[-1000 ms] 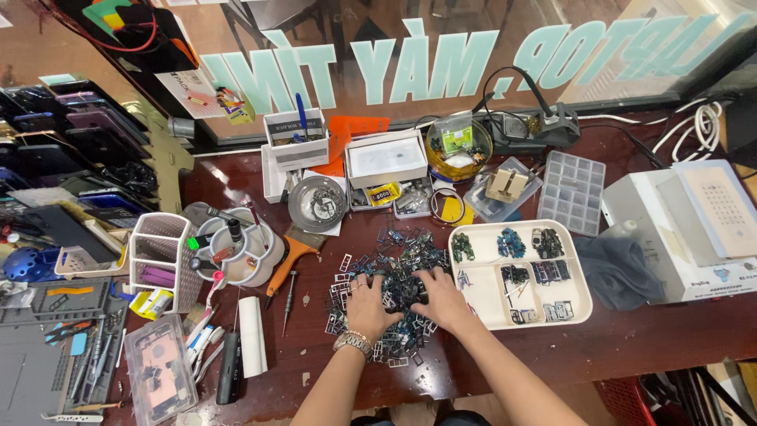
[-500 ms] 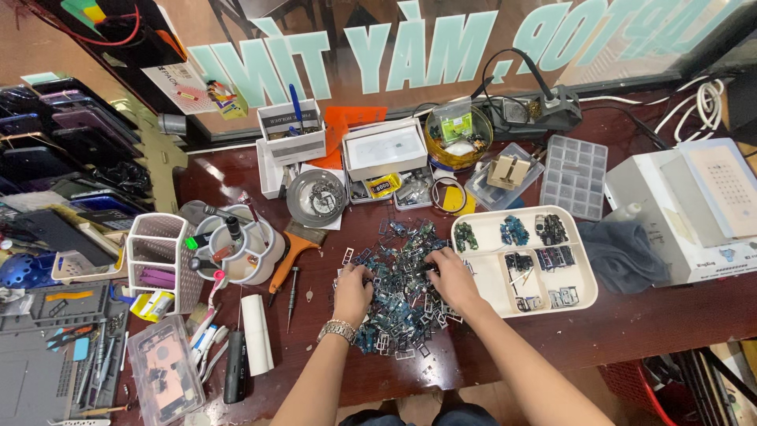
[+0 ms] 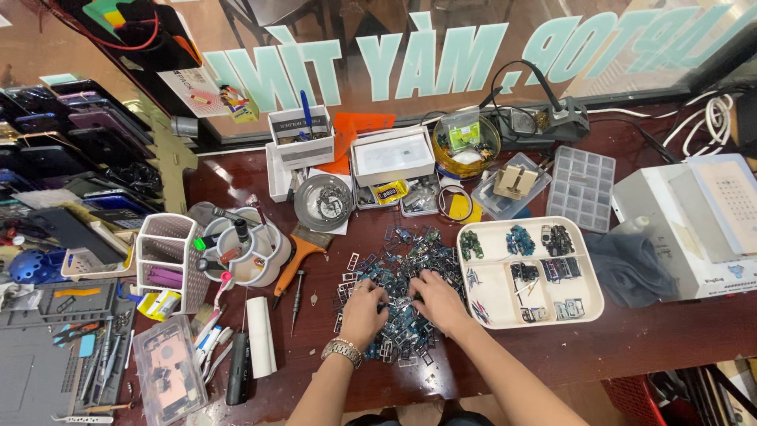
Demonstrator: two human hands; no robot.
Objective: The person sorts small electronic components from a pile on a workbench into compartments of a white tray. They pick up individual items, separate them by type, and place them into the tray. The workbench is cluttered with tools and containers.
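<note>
Pile of small metal parts [image 3: 398, 284] at centre of frame, spread flat on dark tabletop [image 3: 631, 339], likely so single pieces are easy to see. Left hand [image 3: 363, 312] and right hand [image 3: 438, 300] both palm-down on pile, fingers bent into parts; grip hidden, cannot tell if anything is pinched. White divided tray [image 3: 530, 272] just right of pile: parts sorted by kind in compartments. Round metal dish [image 3: 323, 201] above pile: few small bits inside. Clear compartment box [image 3: 582, 188], upper right: looks empty.

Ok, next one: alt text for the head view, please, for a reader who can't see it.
A person's left hand and right hand rest palms down on a pile of small dark metal parts on a cluttered reddish workbench. A divided white tray holding sorted parts sits right of the pile; tools lie to the left.
</note>
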